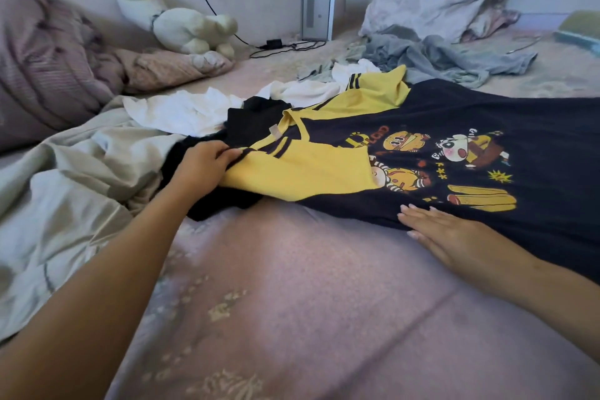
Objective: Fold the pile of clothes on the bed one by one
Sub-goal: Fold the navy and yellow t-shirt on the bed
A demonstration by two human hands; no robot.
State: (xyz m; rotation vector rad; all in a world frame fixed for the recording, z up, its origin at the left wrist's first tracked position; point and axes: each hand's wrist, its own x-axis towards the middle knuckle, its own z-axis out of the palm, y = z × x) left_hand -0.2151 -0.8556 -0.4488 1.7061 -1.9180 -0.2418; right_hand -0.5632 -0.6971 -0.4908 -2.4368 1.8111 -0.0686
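My left hand (pixel 207 162) is pinching the yellow sleeve of the soft navy cartoon T-shirt (pixel 454 127) lying on the bed (pixel 292 302); my right hand (pixel 435 230) is pressing it flat. It is light and floppy.

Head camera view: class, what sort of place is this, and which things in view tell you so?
Most likely a bedroom in a home. The person works on a bed with a pink floral sheet, a plush toy sits against the wall beside crumpled bedding, and a black-and-yellow shirt lies spread among loose clothes.
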